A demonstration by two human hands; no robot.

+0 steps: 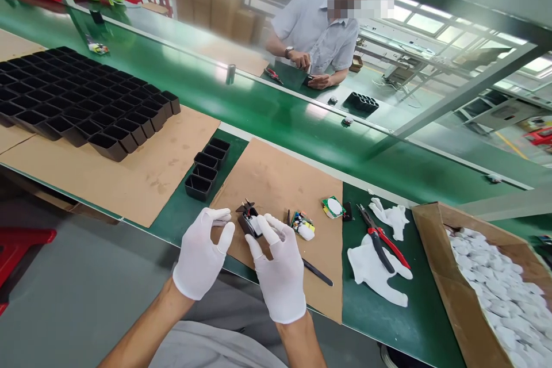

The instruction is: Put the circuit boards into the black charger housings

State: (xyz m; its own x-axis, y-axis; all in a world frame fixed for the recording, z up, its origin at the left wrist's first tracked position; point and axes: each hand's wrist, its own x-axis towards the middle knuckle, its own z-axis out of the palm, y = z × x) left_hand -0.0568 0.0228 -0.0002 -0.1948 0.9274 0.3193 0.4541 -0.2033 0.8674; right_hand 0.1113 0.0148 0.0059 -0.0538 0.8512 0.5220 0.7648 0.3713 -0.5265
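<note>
My left hand [202, 254], in a white glove, is just left of a small open black plastic case [245, 223]. Its thumb and fingers are apart, with nothing between them. White-gloved too, my right hand [279, 267] has its thumb and fingertips at the right side of the case and holds it there. White material and dark prongs or wires stick up from the case; fingertips hide part of it. Close to my right hand lie a circuit board with yellow and white parts [303, 225] and a black strip-like tool [318, 272], on a cardboard sheet [276, 178].
Several empty black cases [209, 164] stand left, beside a large block of them [81, 98]. Rightward are a green board [333, 207], red-black pliers [382, 238], a white glove [375, 270] and a carton [452, 287] of white pieces. A person [319, 40] works across the bench.
</note>
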